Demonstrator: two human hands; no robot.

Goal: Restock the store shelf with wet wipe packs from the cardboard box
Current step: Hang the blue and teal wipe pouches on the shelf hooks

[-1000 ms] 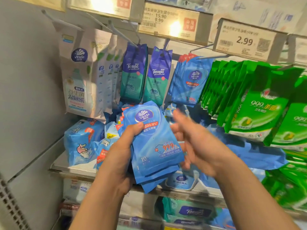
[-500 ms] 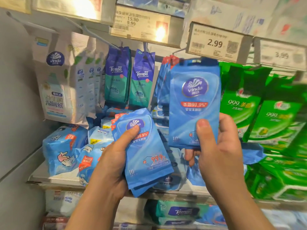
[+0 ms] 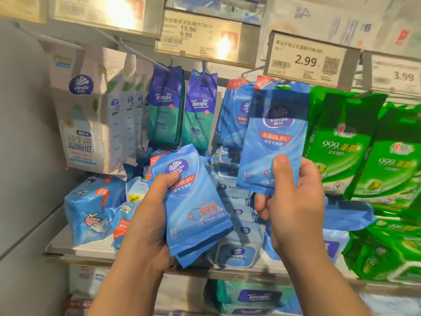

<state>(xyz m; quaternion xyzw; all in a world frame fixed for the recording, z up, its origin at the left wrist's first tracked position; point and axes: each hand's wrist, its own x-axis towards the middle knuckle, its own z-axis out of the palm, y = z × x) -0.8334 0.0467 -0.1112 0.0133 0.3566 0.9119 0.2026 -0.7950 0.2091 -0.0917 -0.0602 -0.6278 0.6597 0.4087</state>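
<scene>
My left hand (image 3: 148, 215) grips a small stack of flat blue Vinda wet wipe packs (image 3: 196, 208), tilted, in front of the shelf. A single blue wet wipe pack (image 3: 273, 142) stands upright in my right hand (image 3: 293, 201), pinched by its lower edge, its top just under the 2.99 price tag (image 3: 307, 60). Directly behind it, a row of the same blue packs (image 3: 234, 115) hangs on a metal hook (image 3: 250, 70). The cardboard box is out of view.
Purple-green Tempo packs (image 3: 182, 110) and white Vinda bags (image 3: 91, 115) hang to the left. Green 999 packs (image 3: 355, 142) hang to the right. Bulky blue wipe packs (image 3: 95, 206) lie piled on the shelf board (image 3: 75, 247). A grey wall panel (image 3: 22, 144) closes the left side.
My right hand took one pack off the stack and raised it toward the hook under the 2.99 tag. The left hand with the stack has barely moved.
</scene>
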